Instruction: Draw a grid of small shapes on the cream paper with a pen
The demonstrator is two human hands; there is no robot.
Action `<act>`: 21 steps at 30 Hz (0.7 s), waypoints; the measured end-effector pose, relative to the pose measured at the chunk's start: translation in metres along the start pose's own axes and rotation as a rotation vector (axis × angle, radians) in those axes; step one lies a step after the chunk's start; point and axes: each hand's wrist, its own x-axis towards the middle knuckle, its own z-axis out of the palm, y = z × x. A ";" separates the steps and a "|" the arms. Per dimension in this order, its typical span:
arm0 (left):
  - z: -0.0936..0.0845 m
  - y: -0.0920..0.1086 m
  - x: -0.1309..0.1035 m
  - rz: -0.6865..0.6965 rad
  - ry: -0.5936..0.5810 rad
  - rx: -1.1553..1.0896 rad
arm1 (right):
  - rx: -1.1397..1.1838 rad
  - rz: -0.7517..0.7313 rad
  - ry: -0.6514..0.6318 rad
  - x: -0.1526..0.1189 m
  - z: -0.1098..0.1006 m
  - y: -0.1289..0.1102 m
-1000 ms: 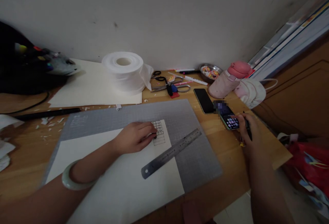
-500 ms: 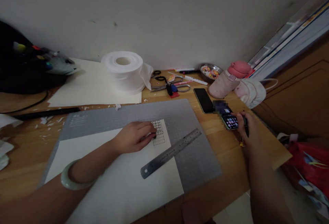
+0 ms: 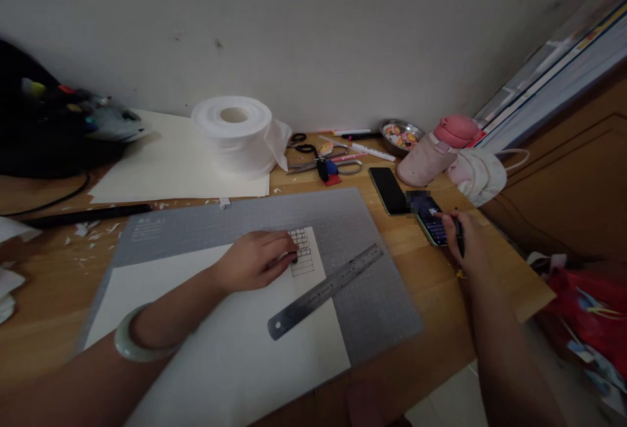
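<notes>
My left hand [image 3: 259, 260] rests on the large white paper [image 3: 235, 342], its fingers pinched at a small dark thing that I cannot make out. Right at its fingertips is an inked drawing [image 3: 302, 254], a narrow ladder-like grid with rounded shapes in its upper rows. A black pen [image 3: 459, 237] is held in my right hand [image 3: 467, 241]; a fingertip touches the lit screen of a phone [image 3: 435, 226]. That phone lies on the wooden table, part of its screen pixelated. A steel ruler [image 3: 326, 291] slants across the paper's right edge.
Under the paper is a grey cutting mat [image 3: 386, 303]. Behind it stand a paper roll [image 3: 235, 146], scissors [image 3: 350, 166], markers [image 3: 377, 153], and a metal bowl [image 3: 401, 136]. A second phone [image 3: 388, 190] lies before a pink bottle [image 3: 426, 156]. Paper scraps [image 3: 91, 234] litter the left.
My right hand has shifted slightly left, its finger now on the phone's screen. The screen has gone from app icons to a keyboard-like layout. My left hand stays in place.
</notes>
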 end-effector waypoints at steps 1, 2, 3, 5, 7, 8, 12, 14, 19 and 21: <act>0.000 0.000 0.000 -0.001 -0.002 -0.001 | 0.011 -0.002 0.029 -0.001 -0.001 -0.003; 0.000 0.000 0.000 0.000 -0.001 -0.002 | 0.032 0.000 0.062 -0.003 -0.003 -0.006; -0.001 0.000 0.000 0.003 0.000 -0.002 | 0.060 0.010 0.094 -0.005 -0.006 -0.009; -0.001 0.001 0.000 0.009 0.003 0.001 | 0.105 0.053 0.136 -0.010 -0.011 -0.016; -0.001 0.001 0.000 0.009 0.006 0.005 | 0.129 0.091 0.141 -0.014 -0.014 -0.021; -0.001 0.001 0.000 0.006 0.004 0.007 | 0.135 0.104 0.138 -0.014 -0.016 -0.023; -0.001 0.000 0.001 -0.001 -0.004 0.005 | 0.110 0.160 0.135 -0.011 -0.019 -0.028; -0.001 0.001 0.000 0.010 0.003 0.003 | 0.086 0.192 0.148 -0.010 -0.022 -0.031; -0.001 0.001 0.000 0.022 0.013 0.021 | 0.118 0.206 0.151 -0.010 -0.023 -0.033; -0.001 0.001 0.000 0.018 0.013 0.024 | 0.130 0.202 0.142 -0.011 -0.021 -0.028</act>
